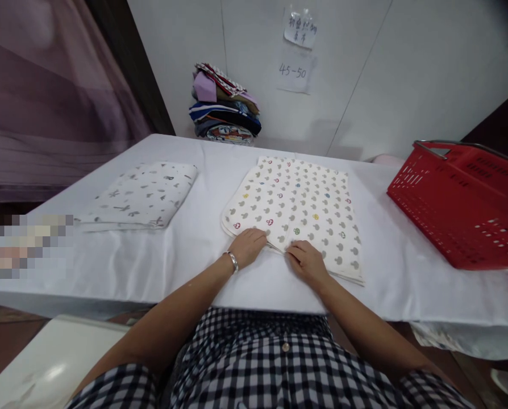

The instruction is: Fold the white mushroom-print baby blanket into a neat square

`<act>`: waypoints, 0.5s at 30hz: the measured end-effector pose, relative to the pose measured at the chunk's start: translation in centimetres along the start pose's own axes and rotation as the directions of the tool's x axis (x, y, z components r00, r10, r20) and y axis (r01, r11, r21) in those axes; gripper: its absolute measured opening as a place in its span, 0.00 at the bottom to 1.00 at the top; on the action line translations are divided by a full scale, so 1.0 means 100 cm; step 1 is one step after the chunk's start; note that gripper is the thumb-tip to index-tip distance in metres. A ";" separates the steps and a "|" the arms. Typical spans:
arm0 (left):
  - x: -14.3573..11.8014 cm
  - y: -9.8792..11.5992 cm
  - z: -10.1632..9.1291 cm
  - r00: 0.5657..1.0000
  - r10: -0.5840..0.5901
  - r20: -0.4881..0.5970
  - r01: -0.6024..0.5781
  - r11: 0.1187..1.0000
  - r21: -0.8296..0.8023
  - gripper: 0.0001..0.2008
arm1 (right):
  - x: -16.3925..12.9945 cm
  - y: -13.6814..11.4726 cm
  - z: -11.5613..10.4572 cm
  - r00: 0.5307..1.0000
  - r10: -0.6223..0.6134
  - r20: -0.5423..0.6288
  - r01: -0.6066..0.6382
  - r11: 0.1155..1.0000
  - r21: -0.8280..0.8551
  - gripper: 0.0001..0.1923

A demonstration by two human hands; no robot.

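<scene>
A cream cloth [296, 199] printed with small mushrooms lies folded in layers in front of me on the white-covered table. My left hand [249, 247], with a silver bracelet at the wrist, grips the cloth's near edge left of its middle. A short way to the right, my right hand [307, 261] pinches the same near edge. The fingertips of both hands are partly hidden at the fold. Farther left rests a second folded cloth [145, 193], white with grey and brown plant prints, touched by neither hand.
At the right end of the table [203, 250] stands a red plastic basket [462, 210] with metal handles. A stack of folded fabrics [226, 108] sits at the back against the wall. Paper notes [296, 71] hang above. A white stool-like surface [53, 358] is below left.
</scene>
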State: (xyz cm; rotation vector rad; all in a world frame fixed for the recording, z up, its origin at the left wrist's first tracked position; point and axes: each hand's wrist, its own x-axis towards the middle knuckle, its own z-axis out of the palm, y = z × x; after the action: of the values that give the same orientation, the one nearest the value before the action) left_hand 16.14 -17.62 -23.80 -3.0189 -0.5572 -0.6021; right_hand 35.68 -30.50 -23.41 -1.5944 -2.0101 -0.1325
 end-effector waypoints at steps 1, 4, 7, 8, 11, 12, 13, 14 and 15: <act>0.000 0.000 0.000 1.000 0.000 -0.003 0.000 1.000 -0.007 0.09 | 0.000 -0.001 -0.001 1.000 -0.006 0.002 0.006 1.000 -0.004 0.10; 0.000 0.000 0.000 1.000 0.004 0.015 -0.004 1.000 -0.012 0.09 | 0.001 -0.003 -0.001 1.000 -0.022 0.020 0.022 0.999 -0.026 0.10; 0.001 0.000 0.000 0.999 -0.005 0.039 0.006 1.000 -0.005 0.09 | 0.003 -0.005 0.000 0.999 -0.021 0.030 0.023 0.998 -0.063 0.11; 0.002 0.000 -0.001 0.999 -0.010 0.042 0.010 1.000 -0.002 0.10 | 0.004 -0.005 0.001 0.999 -0.018 0.030 0.021 0.997 -0.077 0.12; 0.002 0.001 -0.002 0.999 -0.028 0.039 0.027 1.000 0.016 0.10 | 0.006 -0.005 0.004 0.999 -0.021 0.037 0.025 0.994 -0.107 0.12; 0.002 0.001 -0.003 0.999 -0.035 0.036 0.034 0.999 0.024 0.10 | 0.007 -0.005 0.005 0.999 -0.026 0.041 0.030 0.993 -0.115 0.13; 0.001 0.001 -0.003 0.999 -0.040 0.033 0.039 0.999 0.032 0.10 | 0.007 -0.005 0.005 0.999 -0.031 0.044 0.036 0.992 -0.122 0.13; 0.001 0.001 -0.003 0.999 -0.041 0.032 0.040 0.999 0.036 0.10 | 0.007 -0.004 0.005 0.998 -0.036 0.048 0.042 0.991 -0.128 0.14; 0.000 0.001 -0.003 0.999 -0.040 0.033 0.039 0.999 0.036 0.10 | 0.007 -0.004 0.006 0.998 -0.043 0.053 0.050 0.990 -0.132 0.14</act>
State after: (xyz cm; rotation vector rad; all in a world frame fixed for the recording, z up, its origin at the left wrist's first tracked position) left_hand 16.04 -17.71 -23.50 -2.9963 -0.6231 -0.5380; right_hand 35.02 -29.73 -23.43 -1.6470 -2.1166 -0.2520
